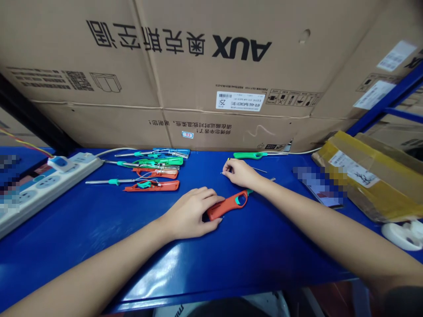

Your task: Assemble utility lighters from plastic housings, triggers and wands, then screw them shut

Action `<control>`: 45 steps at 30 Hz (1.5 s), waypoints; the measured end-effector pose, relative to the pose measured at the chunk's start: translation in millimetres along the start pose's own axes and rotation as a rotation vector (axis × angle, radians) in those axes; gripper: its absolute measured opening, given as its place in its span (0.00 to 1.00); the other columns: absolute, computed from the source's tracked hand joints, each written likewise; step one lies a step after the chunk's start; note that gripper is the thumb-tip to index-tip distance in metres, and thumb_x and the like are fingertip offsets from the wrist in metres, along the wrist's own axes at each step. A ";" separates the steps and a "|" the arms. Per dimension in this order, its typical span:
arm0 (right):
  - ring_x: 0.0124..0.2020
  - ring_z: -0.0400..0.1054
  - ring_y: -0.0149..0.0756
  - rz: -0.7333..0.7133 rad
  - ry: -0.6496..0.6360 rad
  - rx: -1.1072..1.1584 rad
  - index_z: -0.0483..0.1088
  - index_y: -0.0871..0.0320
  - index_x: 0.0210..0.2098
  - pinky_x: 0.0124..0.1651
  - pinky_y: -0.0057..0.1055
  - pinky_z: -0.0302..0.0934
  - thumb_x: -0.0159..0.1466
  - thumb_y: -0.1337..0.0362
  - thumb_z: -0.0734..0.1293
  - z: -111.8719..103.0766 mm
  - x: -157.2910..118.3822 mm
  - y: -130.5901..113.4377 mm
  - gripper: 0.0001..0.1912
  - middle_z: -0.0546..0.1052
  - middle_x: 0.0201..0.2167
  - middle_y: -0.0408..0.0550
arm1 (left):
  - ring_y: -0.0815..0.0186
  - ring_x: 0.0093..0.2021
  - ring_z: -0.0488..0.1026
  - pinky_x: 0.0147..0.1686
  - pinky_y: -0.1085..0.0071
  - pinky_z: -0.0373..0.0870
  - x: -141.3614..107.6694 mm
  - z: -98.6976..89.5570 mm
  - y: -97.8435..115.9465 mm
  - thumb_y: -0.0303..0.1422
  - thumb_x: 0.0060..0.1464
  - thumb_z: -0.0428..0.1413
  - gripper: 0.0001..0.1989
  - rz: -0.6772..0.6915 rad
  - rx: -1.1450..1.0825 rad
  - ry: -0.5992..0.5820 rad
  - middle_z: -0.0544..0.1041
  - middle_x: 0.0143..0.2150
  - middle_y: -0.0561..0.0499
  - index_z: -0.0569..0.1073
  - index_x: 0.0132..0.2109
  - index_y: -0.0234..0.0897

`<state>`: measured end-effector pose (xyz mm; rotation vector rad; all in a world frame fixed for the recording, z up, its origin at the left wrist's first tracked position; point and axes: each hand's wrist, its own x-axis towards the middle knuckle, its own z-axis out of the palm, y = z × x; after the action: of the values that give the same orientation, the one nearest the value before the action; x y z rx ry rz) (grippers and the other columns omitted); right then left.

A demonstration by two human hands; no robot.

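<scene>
On the blue table, my left hand [194, 212] wraps its fingers round the handle end of a red lighter [229, 205] with a teal trigger. Beyond it my right hand [240, 172] is closed in a pinch near a small yellow-ended tool, whose thin metal shaft [259, 170] shows past the hand. What the fingertips pinch is too small to name. Behind the right hand lies a green lighter [247, 155]. To the left are opened lighters with wires showing: a blue one [178, 152], a green one [172, 161] and red ones [160, 186].
A white power strip [49, 185] runs along the left side. Large cardboard [185, 79] stands at the back. On the right are a phone [319, 187], a yellow-taped box [360, 176] and a white object [401, 235]. The table's front edge [198, 296] is near.
</scene>
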<state>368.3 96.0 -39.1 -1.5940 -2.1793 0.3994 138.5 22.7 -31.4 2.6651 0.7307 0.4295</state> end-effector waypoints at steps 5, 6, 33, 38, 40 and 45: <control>0.30 0.66 0.33 0.024 0.062 0.100 0.72 0.59 0.26 0.37 0.30 0.58 0.59 0.75 0.69 1.6 1.5 -1.8 0.07 0.76 0.30 0.46 | 0.58 0.47 0.72 0.50 0.60 0.69 1.0 6.7 -5.1 0.33 0.59 0.58 0.20 -0.022 -0.067 0.073 0.77 0.48 0.46 0.73 0.58 0.36; 0.30 0.66 0.33 0.026 0.082 0.134 0.72 0.59 0.26 0.37 0.30 0.59 0.59 0.75 0.69 0.5 2.0 -2.2 0.08 0.75 0.29 0.46 | 0.58 0.47 0.72 0.50 0.59 0.69 1.1 8.2 -6.2 0.32 0.59 0.58 0.20 -0.028 -0.087 0.091 0.77 0.48 0.46 0.73 0.58 0.36; 0.32 0.76 0.33 0.229 -0.077 1.028 0.75 0.59 0.33 0.42 0.32 0.73 0.56 0.53 0.77 -1.1 -76.6 -30.7 0.16 0.79 0.29 0.46 | 0.59 0.46 0.73 0.50 0.60 0.70 1.8 16.7 5.7 0.27 0.53 0.62 0.20 -0.144 -0.214 0.232 0.78 0.47 0.48 0.74 0.54 0.36; 0.28 0.69 0.29 0.028 -0.020 0.759 0.78 0.57 0.34 0.29 0.27 0.65 0.62 0.61 0.72 -1.4 -83.4 -38.2 0.06 0.78 0.31 0.45 | 0.61 0.45 0.74 0.48 0.63 0.71 3.1 17.7 3.6 0.26 0.54 0.61 0.16 -0.147 -0.278 0.227 0.80 0.45 0.49 0.74 0.51 0.36; 0.26 0.67 0.28 -0.040 -0.011 0.643 0.78 0.56 0.33 0.27 0.25 0.61 0.63 0.65 0.70 -0.7 -86.4 -41.5 0.04 0.78 0.30 0.45 | 0.61 0.45 0.74 0.48 0.64 0.71 3.6 18.1 3.0 0.26 0.55 0.61 0.15 -0.152 -0.312 0.224 0.80 0.46 0.50 0.75 0.50 0.37; 0.27 0.65 0.27 -0.222 -0.010 0.511 0.78 0.56 0.34 0.30 0.26 0.60 0.64 0.69 0.69 4.9 -89.2 -43.8 0.05 0.77 0.32 0.45 | 0.63 0.46 0.75 0.48 0.66 0.70 4.1 19.6 1.4 0.25 0.54 0.63 0.16 -0.194 -0.363 0.243 0.81 0.47 0.53 0.75 0.49 0.40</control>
<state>352.8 -2.2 -37.2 -1.0646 -2.0153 0.8157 149.8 19.0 -47.6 2.2044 0.8771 0.7618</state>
